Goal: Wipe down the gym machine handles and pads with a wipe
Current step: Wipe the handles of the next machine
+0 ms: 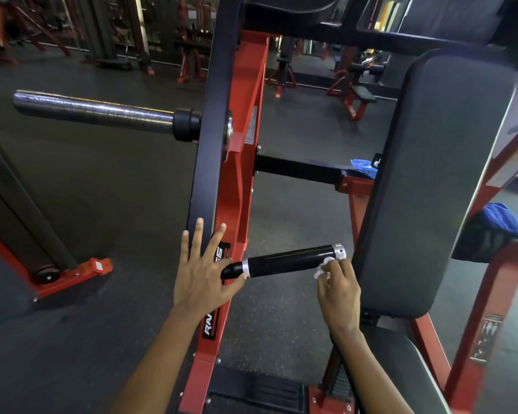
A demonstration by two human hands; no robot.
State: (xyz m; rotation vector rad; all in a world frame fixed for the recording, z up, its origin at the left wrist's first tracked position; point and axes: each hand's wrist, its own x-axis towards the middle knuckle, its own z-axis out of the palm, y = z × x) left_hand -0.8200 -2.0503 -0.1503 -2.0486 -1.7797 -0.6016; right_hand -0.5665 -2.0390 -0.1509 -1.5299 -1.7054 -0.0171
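Right hand [338,289] pinches the wipe [323,268] against the handle [290,261] near its outer end; left hand [202,273], fingers spread, braces beside the inner end. Back pad [437,174] right of the handle looks still undone, I'd guess.

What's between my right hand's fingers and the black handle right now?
In the head view, a crumpled white wipe sits between the right hand and the black handle, near its silver end cap.
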